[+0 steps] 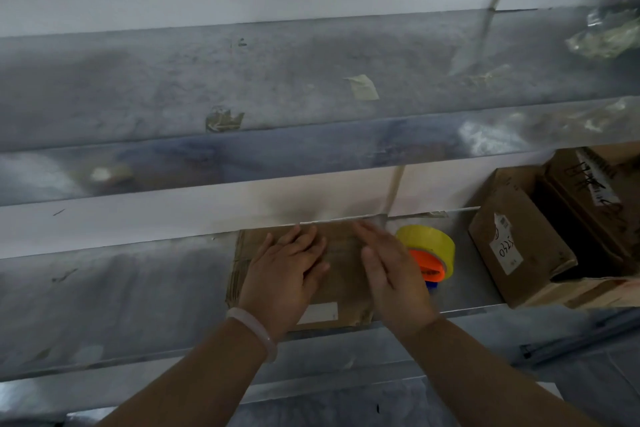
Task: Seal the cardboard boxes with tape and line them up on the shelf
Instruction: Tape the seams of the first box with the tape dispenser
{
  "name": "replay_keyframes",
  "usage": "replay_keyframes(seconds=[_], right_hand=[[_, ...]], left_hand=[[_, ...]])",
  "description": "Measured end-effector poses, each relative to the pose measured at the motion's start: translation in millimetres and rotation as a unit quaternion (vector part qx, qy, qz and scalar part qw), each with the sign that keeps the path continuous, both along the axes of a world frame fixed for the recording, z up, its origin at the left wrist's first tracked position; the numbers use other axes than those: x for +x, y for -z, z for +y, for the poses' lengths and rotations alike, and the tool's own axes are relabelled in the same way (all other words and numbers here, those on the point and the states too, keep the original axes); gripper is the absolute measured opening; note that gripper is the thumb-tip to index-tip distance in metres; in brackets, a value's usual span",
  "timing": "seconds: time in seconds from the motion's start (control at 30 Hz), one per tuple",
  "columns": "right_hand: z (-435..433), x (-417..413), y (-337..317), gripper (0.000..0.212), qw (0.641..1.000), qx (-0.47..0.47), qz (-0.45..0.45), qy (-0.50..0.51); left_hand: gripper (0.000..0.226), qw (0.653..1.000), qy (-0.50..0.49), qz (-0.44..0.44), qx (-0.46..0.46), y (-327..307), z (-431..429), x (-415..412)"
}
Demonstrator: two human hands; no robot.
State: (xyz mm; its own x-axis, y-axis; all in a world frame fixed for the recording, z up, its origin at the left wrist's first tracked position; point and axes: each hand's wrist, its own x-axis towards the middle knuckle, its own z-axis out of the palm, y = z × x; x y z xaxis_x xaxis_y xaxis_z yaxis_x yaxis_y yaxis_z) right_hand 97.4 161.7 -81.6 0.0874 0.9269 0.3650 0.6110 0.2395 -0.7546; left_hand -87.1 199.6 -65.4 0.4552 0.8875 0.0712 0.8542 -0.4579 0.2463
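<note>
A flat brown cardboard box (341, 263) lies on the lower metal shelf (138, 305), its far edge against the wall. My left hand (285, 270) rests on the box top with straight, spread fingers. My right hand (391, 270) hovers at the box's right side, fingers straight, edge-on and blurred. Just right of that hand stands a yellow tape roll (431, 243) on an orange and blue dispenser (431, 269), partly hidden behind my right hand.
An upper metal shelf (242, 87) with tape scraps runs overhead across the view. At the right of the lower shelf stand brown cardboard boxes (512, 239), one open with a white label. A crumpled plastic bag (606, 35) lies at the upper shelf's right end.
</note>
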Motion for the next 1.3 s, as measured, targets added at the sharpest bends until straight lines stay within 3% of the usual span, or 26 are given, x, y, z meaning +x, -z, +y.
replay_keyframes(seconds=[0.07, 0.13, 0.23, 0.33, 0.53, 0.63, 0.73, 0.77, 0.87, 0.97, 1.03, 1.2, 1.3], right_hand=[[-2, -5, -3, 0.051, 0.974, -0.006, -0.203, -0.099], [-3, -6, -6, 0.060, 0.934, -0.029, -0.335, -0.123], [-3, -6, -12, 0.064, 0.922, -0.041, -0.369, -0.112], [-9, -11, -11, 0.058, 0.921, -0.025, -0.382, -0.075], [-10, -24, -7, 0.058, 0.938, -0.080, -0.339, -0.004], [-1, -24, -15, 0.046, 0.971, -0.072, -0.223, 0.041], [10, -31, -19, 0.069, 0.975, -0.128, -0.158, 0.088], [12, -34, -18, 0.080, 0.971, -0.163, -0.146, 0.100], [16, -33, -15, 0.099, 0.959, -0.257, -0.063, 0.099], [18, -26, -16, 0.085, 0.956, -0.278, 0.002, 0.093], [18, -25, -20, 0.069, 0.955, -0.281, 0.025, 0.093], [15, -23, -26, 0.054, 0.951, -0.282, 0.081, 0.096], [14, -24, -27, 0.050, 0.940, -0.283, 0.157, 0.108]], left_hand=[[0.051, 0.999, 0.030, 0.018, -0.005, 0, 0, -3], [0.055, 0.996, 0.071, 0.060, 0.005, 0, 0, -10], [0.072, 0.994, 0.073, 0.077, 0.026, -2, -3, -33], [0.072, 0.994, 0.044, 0.083, 0.052, -1, -11, -52], [0.079, 0.998, -0.045, 0.025, 0.023, 8, -14, -43], [0.053, 0.989, -0.105, -0.086, 0.059, 3, -4, -42], [0.043, 0.978, -0.151, -0.118, 0.081, -2, 7, -34], [0.050, 0.976, -0.172, -0.121, 0.058, 0, 9, -32], [0.097, 0.958, -0.218, -0.162, -0.091, 11, 16, -38], [0.098, 0.922, -0.214, -0.262, -0.188, 16, 24, -49], [0.085, 0.914, -0.206, -0.293, -0.189, 16, 25, -52], [0.061, 0.903, -0.191, -0.338, -0.186, 17, 24, -57], [0.049, 0.872, -0.189, -0.406, -0.199, 15, 24, -61]])
